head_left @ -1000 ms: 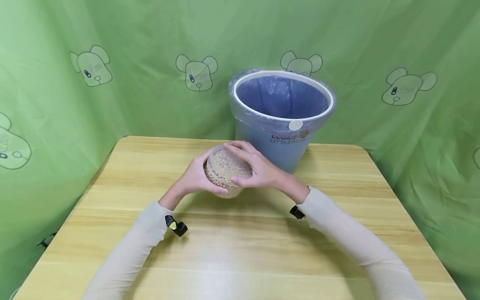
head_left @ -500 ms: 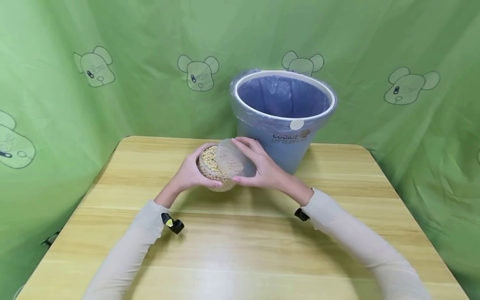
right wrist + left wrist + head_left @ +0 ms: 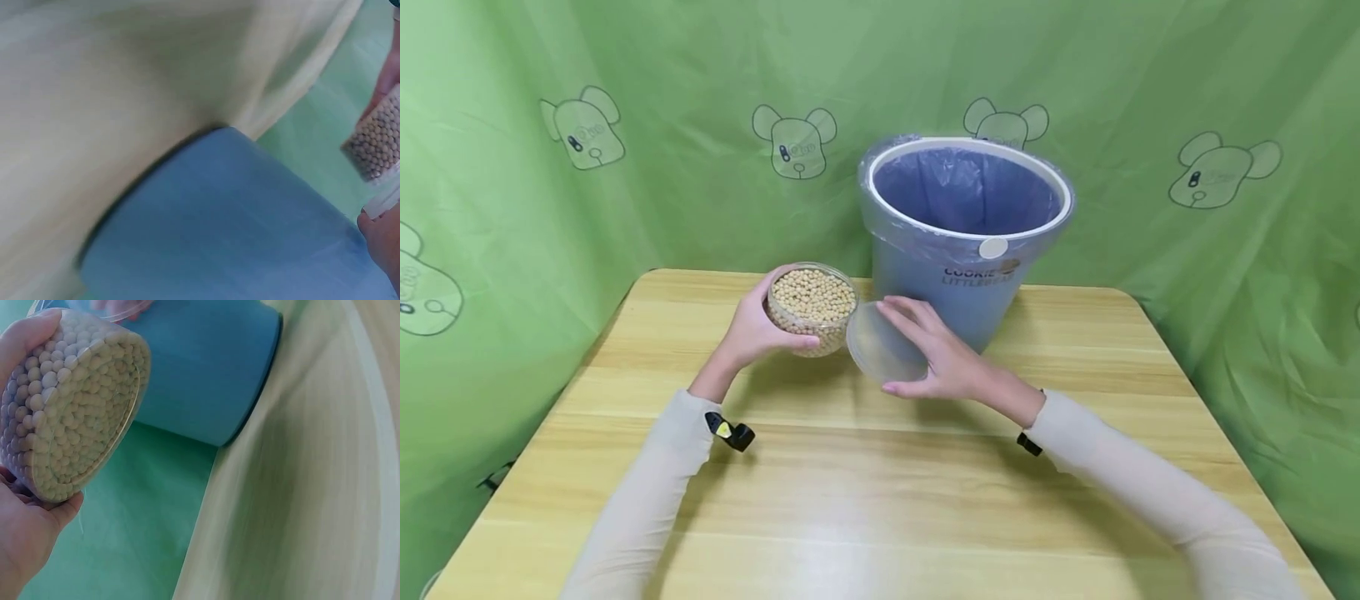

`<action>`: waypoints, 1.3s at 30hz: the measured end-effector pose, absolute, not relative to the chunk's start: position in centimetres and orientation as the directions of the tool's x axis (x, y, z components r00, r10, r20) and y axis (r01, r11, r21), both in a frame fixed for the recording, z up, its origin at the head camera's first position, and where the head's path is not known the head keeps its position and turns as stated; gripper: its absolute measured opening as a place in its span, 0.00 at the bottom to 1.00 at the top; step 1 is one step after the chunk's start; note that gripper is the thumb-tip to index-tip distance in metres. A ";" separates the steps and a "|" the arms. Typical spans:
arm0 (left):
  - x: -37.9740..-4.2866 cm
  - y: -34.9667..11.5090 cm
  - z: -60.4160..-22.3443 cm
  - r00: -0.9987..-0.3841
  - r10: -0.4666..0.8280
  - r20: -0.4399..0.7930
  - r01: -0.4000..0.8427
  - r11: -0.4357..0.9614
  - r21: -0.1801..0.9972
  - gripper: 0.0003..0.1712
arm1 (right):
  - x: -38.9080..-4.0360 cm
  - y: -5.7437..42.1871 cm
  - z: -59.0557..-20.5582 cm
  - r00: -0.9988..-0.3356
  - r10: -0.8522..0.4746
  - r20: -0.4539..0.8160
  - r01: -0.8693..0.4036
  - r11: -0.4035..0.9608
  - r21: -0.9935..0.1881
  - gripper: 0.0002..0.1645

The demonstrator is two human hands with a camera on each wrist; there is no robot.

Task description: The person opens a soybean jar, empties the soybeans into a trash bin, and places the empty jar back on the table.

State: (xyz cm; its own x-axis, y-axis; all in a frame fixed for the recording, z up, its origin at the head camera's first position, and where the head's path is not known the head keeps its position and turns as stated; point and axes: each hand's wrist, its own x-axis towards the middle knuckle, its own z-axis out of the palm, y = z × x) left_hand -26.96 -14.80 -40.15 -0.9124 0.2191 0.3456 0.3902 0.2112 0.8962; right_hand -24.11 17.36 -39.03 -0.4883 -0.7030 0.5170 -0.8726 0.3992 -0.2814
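Note:
My left hand point(image 3: 756, 325) grips a clear round jar point(image 3: 814, 310) full of small pale beans, its top uncovered. In the left wrist view the jar's base point(image 3: 94, 412) shows beans packed against it, and it is held up off the table. My right hand point(image 3: 942, 357) pinches a translucent round lid point(image 3: 883, 343) by its edges, thumb below and fingers above. The lid is tilted and sits just right of the jar, close to its rim. Only part of the right hand point(image 3: 382, 240) and the lid's edge show in the right wrist view.
A blue bin point(image 3: 951, 287) with a plastic liner and white ring stands at the table's back, right behind the right hand. The wooden table point(image 3: 850, 500) spreads below both arms. A green curtain point(image 3: 700, 192) with bear-head prints hangs behind and at the sides.
The lid has come off the jar's top. My left hand has moved the jar left, and my right hand has taken the lid to the right and a little lower.

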 end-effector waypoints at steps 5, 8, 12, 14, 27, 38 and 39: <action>-27.1 -15.3 -39.7 -0.921 0.185 0.344 0.381 0.237 0.894 0.63 | -23.9 18.2 -40.4 -0.503 -0.745 0.438 -0.864 0.428 -0.265 0.64; -27.2 -15.4 -39.5 -0.923 0.167 0.346 0.378 0.227 0.898 0.63 | -23.8 18.4 -41.2 -0.501 -0.779 0.377 -0.865 0.439 -0.244 0.65; -27.1 -15.4 -39.2 -0.922 0.154 0.356 0.382 0.204 0.901 0.62 | -23.7 18.5 -42.2 -0.499 -0.810 0.308 -0.866 0.457 -0.201 0.66; -27.2 -15.4 -39.0 -0.921 0.153 0.358 0.384 0.200 0.902 0.62 | -23.7 18.6 -42.6 -0.505 -0.817 0.278 -0.863 0.471 -0.184 0.67; -27.8 -15.1 -38.1 -0.918 0.153 0.365 0.390 0.189 0.901 0.62 | -24.3 17.8 -44.4 -0.559 -0.828 0.051 -0.819 0.541 -0.193 0.66; -28.2 -14.8 -37.4 -0.914 0.150 0.378 0.401 0.180 0.898 0.63 | -24.6 17.2 -45.5 -0.576 -0.817 -0.042 -0.801 0.573 -0.174 0.67; -28.2 -14.8 -37.4 -0.912 0.150 0.381 0.404 0.179 0.897 0.63 | -24.6 17.2 -45.6 -0.579 -0.814 -0.049 -0.798 0.577 -0.174 0.68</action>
State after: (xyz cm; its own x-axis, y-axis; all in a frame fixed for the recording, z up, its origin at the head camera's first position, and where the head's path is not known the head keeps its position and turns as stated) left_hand -28.20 -14.80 -37.36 -0.9122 0.1495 0.3815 0.4044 0.1788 0.8969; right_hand -24.63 17.23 -45.62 -0.5786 -0.8141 -0.0485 -0.7978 0.5774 -0.1736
